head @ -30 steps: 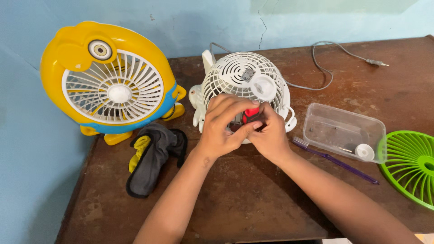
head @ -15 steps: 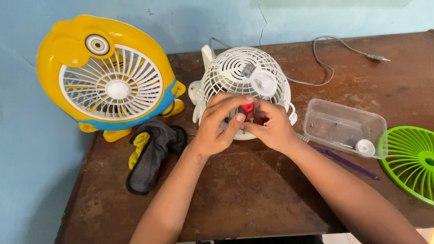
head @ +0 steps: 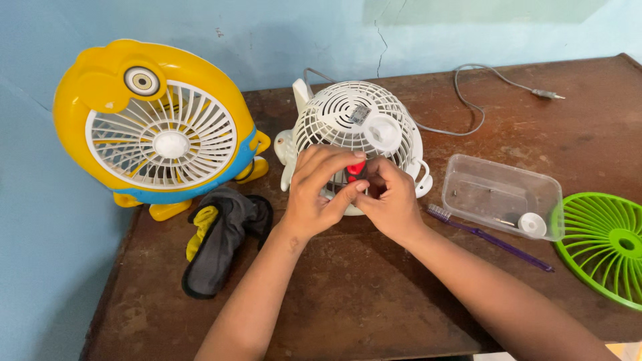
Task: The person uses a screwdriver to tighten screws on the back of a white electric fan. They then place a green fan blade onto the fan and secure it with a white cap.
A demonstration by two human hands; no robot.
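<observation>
While both hands meet at the near side of a small white fan (head: 358, 130), the work looks to be partway through. The fan sits toward the far edge of the brown worktop (head: 348, 294), a little left of centre, its domed grille facing up. The left hand (head: 319, 190) curls its fingers (head: 348, 160) around a small red part (head: 356, 168) low on the fan's body. The right hand (head: 388, 194) presses in from the other side, fingers bent and pinching at the same spot; what exactly they grip is hidden behind the left hand.

Signs of dismantling lie toward the right edge: a clear plastic tub (head: 503, 194) holding what seem to be small screws and a white cap (head: 532, 224), a green fan grille (head: 605, 244) lying flat, and a purple toothbrush (head: 491, 237) beside the tub. The white fan's own grille is in place, so by my judgement the fiddly step at the red part is not finished.

At the far left corner a yellow fan (head: 157, 120) stands upright, whole. A grey and yellow cloth (head: 221, 237) lies in front of it. A grey cord (head: 481, 100) trails along the far edge.
</observation>
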